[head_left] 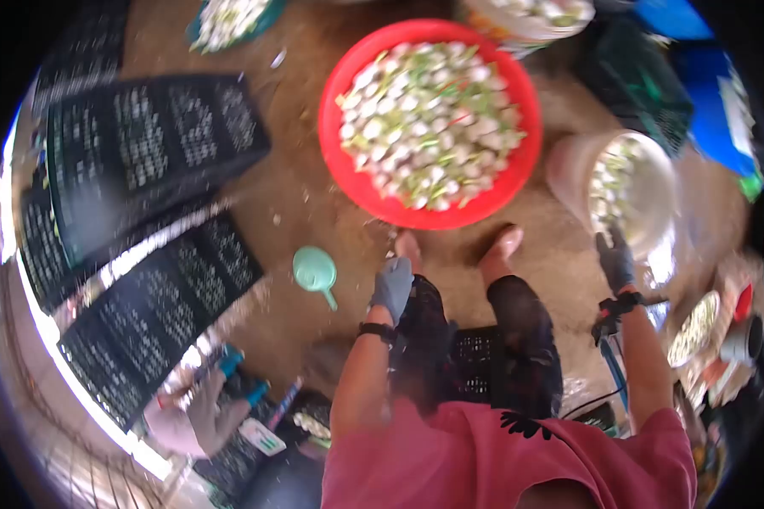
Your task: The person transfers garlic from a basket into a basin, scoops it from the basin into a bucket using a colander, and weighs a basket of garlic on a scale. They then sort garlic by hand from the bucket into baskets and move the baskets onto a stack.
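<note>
Head view. The left hand (394,288), in a grey glove, was raised above the thigh with its fingers curled in; whether it pinched anything could not be told. The right hand (617,261), in a darker-looking glove, was at the near rim of a translucent bucket (567,174), fingers extended toward it; whether they pinched the rim could not be told. White bulbs (615,180) with green stalks lay inside that bucket, toward the left of its mouth.

A red tub (334,153) stood on the brown floor (289,199) just beyond the bare feet (502,244). It held a broad heap of white bulbs with green stalks, with a strip of red tub showing inside the rim. The translucent bucket stood to the right of the tub, well within reach of the right arm.

A mint-green dipper (314,269) lay on the floor to the left, handle toward the wearer. Black slatted crates (157,127) occupied the left side.

Markings: a patterned bucket (489,32) at the tub's far right edge carried coloured print, too blurred to read. A white card (261,436) at lower left bore green marks, too small to read. The pink shirt (450,450) showed a black leaf-like motif.
</note>
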{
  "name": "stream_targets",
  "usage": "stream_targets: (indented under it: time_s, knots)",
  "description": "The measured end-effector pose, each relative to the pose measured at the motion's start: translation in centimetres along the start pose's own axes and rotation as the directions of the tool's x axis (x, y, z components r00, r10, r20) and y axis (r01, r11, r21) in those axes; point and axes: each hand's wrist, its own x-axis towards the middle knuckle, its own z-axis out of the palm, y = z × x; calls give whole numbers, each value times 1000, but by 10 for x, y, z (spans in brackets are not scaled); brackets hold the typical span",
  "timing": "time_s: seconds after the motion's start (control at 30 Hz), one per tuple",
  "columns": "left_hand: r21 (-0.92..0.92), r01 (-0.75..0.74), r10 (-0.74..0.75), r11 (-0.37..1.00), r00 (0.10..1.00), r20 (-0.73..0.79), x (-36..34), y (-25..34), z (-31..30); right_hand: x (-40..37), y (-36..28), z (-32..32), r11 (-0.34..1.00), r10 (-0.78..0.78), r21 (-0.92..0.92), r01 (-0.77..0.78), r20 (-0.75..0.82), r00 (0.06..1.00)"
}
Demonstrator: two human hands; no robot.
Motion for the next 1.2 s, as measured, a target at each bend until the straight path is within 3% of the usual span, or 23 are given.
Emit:
stream_targets:
  time_s: [0.03,0.1,0.13,0.17,0.27,0.3,0.33,0.37,0.4,0.47,0.5,0.53,0.57,0.63,0.67,0.7,0.93,0.97,1.03,1.07,1.1,1.17,1.2]
  knots:
    - [47,-65,68,997,996,-60,17,-32,-21,21,6,15,994,-66,90,60,73,995]
    - [161,-116,143,980,976,-167,48,-91,-57,51,25,59,998,-49,23,50,-38,998]
    - [224,-102,151,969,966,-212,59,-119,-77,53,2,59,986,70,140,-89,138,988]
    - [274,-17,95,962,957,-274,69,-145,-93,78,73,91,991,-17,-129,25,65,998]
    - [380,171,-4,909,916,-402,97,-230,-152,74,62,91,999,22,29,-20,-79,997]
    - [425,221,-18,878,902,-431,107,-259,-174,79,80,90,951,13,-302,-67,-177,984]
    - [474,263,-23,840,891,-454,118,-284,-195,95,129,68,990,142,10,-142,-44,989]
    - [552,280,13,786,885,-466,132,-309,-217,99,133,61,918,221,311,-248,118,968]
    - [634,272,80,724,880,-469,147,-334,-239,102,134,54,968,249,-17,-250,-37,968]
    - [727,255,215,638,847,-486,177,-376,-286,103,85,58,825,281,-417,-381,-283,917]
    - [670,205,262,713,809,-527,193,-386,-310,106,75,61,750,292,-497,-436,-343,893]
    - [418,87,218,904,748,-627,212,-392,-336,107,65,62,712,288,-526,-465,-384,877]
    - [144,-95,170,985,675,-718,231,-389,-360,103,58,59,675,270,-558,-483,-423,865]
    - [55,26,23,998,673,-739,260,-402,-412,102,41,50,805,356,-412,-427,-239,903]
    - [-388,-134,-200,912,680,-705,274,-401,-422,93,42,54,911,221,-290,-292,-253,942]
    - [-420,-115,-238,900,678,-696,286,-393,-420,101,37,44,834,347,-373,-407,-218,912]
    - [-647,25,-499,762,660,-562,302,-333,-402,103,25,58,805,325,-411,-427,-296,898]
    - [-554,44,-357,831,807,-470,295,-337,-389,99,24,61,806,331,-404,-433,-299,895]
    - [-466,88,-283,880,887,-365,284,-296,-332,96,26,61,810,334,-389,-439,-308,891]
    - [-483,149,-361,863,851,-382,278,-270,-305,96,29,59,811,338,-386,-441,-307,890]
    - [-543,45,-323,838,843,-429,278,-296,-295,96,30,59,816,334,-378,-438,-311,890]
    - [-236,-65,-65,970,862,-502,297,-325,-260,96,32,56,830,328,-353,-431,-317,890]
    - [168,-75,143,983,885,-442,302,-326,-233,94,31,55,834,326,-346,-429,-318,890]
